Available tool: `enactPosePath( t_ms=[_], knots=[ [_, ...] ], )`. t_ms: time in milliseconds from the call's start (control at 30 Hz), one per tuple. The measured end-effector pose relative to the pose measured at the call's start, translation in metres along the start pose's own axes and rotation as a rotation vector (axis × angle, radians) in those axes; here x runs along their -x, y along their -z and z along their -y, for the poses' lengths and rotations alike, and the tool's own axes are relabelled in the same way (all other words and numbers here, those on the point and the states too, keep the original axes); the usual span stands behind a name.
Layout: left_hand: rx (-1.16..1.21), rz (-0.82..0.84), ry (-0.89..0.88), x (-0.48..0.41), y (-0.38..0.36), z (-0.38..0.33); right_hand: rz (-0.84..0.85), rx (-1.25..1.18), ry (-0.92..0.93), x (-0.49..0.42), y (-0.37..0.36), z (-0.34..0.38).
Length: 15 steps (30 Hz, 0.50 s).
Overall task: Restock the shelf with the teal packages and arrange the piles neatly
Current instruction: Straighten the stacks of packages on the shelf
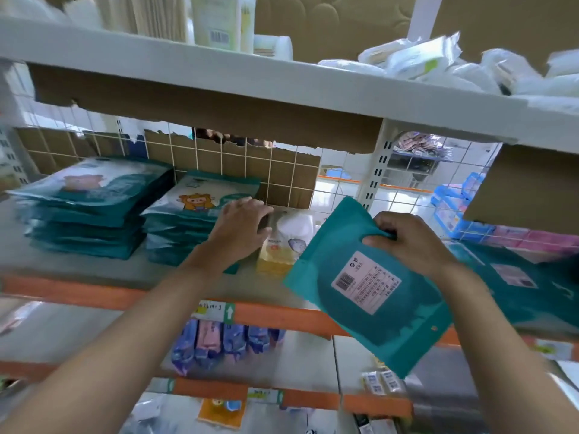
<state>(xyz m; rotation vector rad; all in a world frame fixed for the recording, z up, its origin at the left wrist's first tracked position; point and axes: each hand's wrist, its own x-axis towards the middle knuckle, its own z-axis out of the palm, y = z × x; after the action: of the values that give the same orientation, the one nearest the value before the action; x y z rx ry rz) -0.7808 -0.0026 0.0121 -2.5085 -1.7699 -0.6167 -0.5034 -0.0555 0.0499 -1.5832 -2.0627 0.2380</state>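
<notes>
- A flat teal plastic package [391,321] hangs tilted below the right hand [410,242], in front of the grey shelf board [78,267].
- The nearer pile of teal packages [185,227] lies against the left hand [239,228], and the farther pile [91,211] sits to that hand's left.
- The right hand pinches the package's upper edge with curled fingers.
- The left hand has straight, loose fingers resting on the nearer pile's right side, grasping nothing.
- The held package shows its plain back, which carries a white barcode label [366,281].
</notes>
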Motion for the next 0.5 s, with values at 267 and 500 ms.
enactPosePath(
  t_ms=[267, 500],
  knots=[
    [-0.047, 0.059, 0.176, 0.078, 0.017, 0.046, 0.059, -0.115, 0.029, 0.019, -0.035, 0.038],
    [-0.145, 0.026, 0.228, 0.106, 0.038, 0.086, 0.12, -0.079, 0.11, 0.011, -0.062, 0.089]
  ],
)
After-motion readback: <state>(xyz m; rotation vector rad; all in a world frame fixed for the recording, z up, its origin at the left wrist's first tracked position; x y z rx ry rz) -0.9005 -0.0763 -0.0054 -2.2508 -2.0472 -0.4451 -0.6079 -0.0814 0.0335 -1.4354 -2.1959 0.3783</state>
